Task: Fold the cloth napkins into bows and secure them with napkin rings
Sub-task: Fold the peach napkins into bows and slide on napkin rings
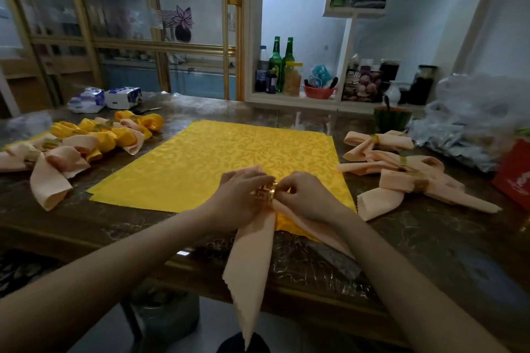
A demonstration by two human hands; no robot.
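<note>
At the table's (137, 226) near edge, the left hand (238, 193) gripped a gold napkin ring (266, 195) on a peach napkin (252, 261). The right hand (308, 199) pinched the napkin beside the ring. The napkin lay across a yellow cloth (215, 157), tails overhanging.

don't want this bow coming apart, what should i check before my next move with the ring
1. Left hand grips napkin ring: ok.
2. Right hand pinches peach napkin at the ring: ok.
3. Both tails come out below the ring: ok.
4. Loops even above the ring: cannot tell, the hands hide them.
5. Tails kept on the table: not ok, one hangs over the front edge.
</note>
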